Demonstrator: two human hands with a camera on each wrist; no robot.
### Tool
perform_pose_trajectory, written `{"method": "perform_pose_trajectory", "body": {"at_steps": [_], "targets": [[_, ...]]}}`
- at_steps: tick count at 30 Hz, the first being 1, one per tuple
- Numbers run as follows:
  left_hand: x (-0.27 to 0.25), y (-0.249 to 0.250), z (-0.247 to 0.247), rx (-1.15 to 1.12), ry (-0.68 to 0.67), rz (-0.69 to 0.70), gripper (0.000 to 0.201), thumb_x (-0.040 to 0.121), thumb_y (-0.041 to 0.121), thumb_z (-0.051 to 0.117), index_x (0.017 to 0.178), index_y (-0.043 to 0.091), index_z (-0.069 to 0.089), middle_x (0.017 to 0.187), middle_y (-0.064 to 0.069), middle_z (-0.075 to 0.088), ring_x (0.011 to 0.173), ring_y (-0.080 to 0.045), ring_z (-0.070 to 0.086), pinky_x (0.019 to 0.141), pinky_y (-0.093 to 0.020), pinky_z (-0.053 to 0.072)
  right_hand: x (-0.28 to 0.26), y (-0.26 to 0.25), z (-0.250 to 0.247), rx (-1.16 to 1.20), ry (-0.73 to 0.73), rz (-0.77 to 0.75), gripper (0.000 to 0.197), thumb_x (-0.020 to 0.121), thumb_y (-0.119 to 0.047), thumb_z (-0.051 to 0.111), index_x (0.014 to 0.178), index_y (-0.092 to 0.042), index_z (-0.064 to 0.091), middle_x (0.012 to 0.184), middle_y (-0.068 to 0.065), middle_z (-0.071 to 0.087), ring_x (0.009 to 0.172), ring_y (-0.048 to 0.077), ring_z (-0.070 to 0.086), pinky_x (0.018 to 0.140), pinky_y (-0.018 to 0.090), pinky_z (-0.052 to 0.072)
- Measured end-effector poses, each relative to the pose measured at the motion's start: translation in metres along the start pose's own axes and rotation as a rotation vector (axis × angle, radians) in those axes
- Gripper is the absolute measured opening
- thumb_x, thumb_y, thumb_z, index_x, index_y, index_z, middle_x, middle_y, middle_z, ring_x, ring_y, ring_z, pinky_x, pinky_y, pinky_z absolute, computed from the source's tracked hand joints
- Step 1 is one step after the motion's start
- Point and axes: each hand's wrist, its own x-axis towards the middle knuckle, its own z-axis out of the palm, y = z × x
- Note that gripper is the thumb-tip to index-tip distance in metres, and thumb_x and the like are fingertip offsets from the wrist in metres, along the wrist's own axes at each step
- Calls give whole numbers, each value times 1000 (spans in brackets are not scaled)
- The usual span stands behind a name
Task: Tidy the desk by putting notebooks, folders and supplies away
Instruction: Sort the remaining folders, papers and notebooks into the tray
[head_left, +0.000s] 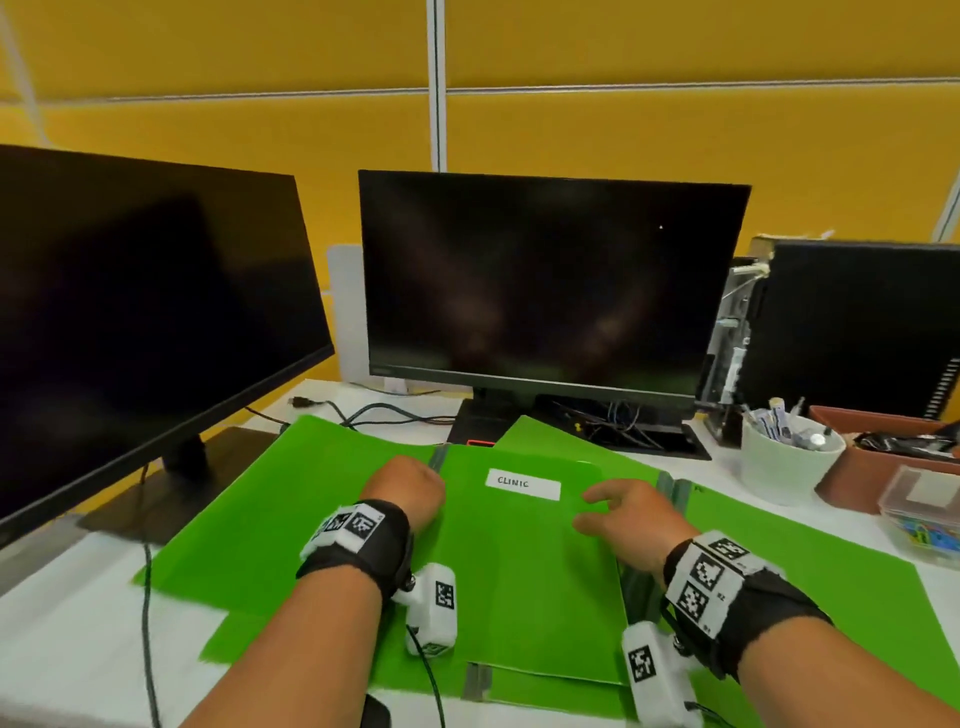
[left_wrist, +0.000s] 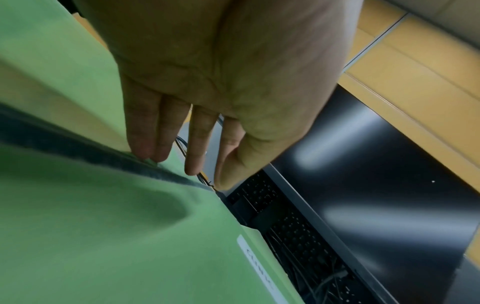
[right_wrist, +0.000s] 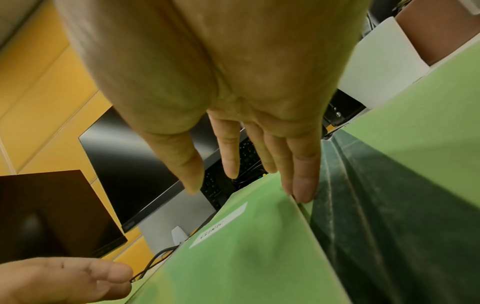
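Several bright green folders lie overlapped on the white desk (head_left: 78, 639). The top folder (head_left: 535, 582) carries a white label reading CLINIC (head_left: 523, 483). My left hand (head_left: 405, 486) is at its left edge by a grey spine (head_left: 439, 460). In the left wrist view the left hand (left_wrist: 192, 164) has straight fingers (left_wrist: 148, 144) whose tips touch the green cover beside the spine. My right hand (head_left: 618, 512) is at the folder's right edge with spread fingers. In the right wrist view the right hand (right_wrist: 233, 168) touches that edge with its outer fingertips (right_wrist: 303, 191). Neither hand grips anything.
Two dark monitors (head_left: 540, 280) (head_left: 130, 312) stand behind the folders, with cables (head_left: 389, 415) between them. At the right stand a white cup of pens (head_left: 789, 462), a brown tray (head_left: 883, 457), a clear box of clips (head_left: 924, 519) and a black computer case (head_left: 857, 322).
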Motion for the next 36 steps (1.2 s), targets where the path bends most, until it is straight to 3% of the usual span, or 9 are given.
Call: {"method": "perform_pose_trajectory", "body": {"at_steps": [5,10,14,16,20,22,24,30,36], "targets": [[-5,9,3,-130,-31,28,21,92,13,61,103,8,78,107,-12,75,99,-30,70,93,-36,56,2,4,-2,89,52,74,36,88,-21,80,122,-20,70,118,0,63,101,18,64,97,41,56],[-11,14,-6,-328,-12,31,21,92,3,63,103,9,80,105,-9,73,93,-23,64,85,-25,48,9,20,4,236,153,172,47,83,-8,81,128,-14,68,96,6,70,78,19,67,87,42,61],[-18,19,-15,-449,47,32,22,92,-2,61,101,8,79,100,-5,70,87,-17,60,80,-22,41,11,22,7,195,156,203,71,85,-10,80,149,-7,51,146,14,56,122,31,62,100,32,49],[-21,23,-18,-468,64,36,25,89,-5,61,95,13,78,97,-3,68,80,-14,59,68,-21,42,12,18,7,254,145,197,67,87,-6,77,148,-5,51,150,13,52,131,31,56,103,31,46],[-24,23,-20,-468,126,39,30,86,-8,62,100,15,76,102,-11,71,61,-13,54,52,-20,42,27,19,11,478,173,203,47,83,1,68,130,-5,65,124,16,69,108,35,69,96,45,57],[-27,23,-21,-453,156,45,34,85,-7,66,108,15,75,115,-15,70,67,-14,58,57,-22,44,42,28,11,554,186,177,27,84,5,57,103,-6,73,105,18,74,95,35,71,88,47,60],[-30,25,-25,-446,166,40,39,83,-4,72,118,13,73,120,-16,67,78,-18,61,69,-24,46,39,21,5,602,162,150,31,86,9,49,91,-9,74,99,21,76,92,37,73,86,51,61],[-37,36,-46,-536,168,35,77,75,13,87,144,7,53,129,-11,66,104,-27,69,99,-41,54,12,1,-6,646,148,41,49,89,10,42,101,-23,75,96,13,79,90,38,76,82,59,61],[-57,63,-78,-599,217,288,29,84,5,78,111,13,78,97,-9,78,83,-30,75,78,-44,63,-5,-18,-8,753,100,3,42,98,7,42,112,-20,71,100,9,79,92,33,76,84,57,61]]}}
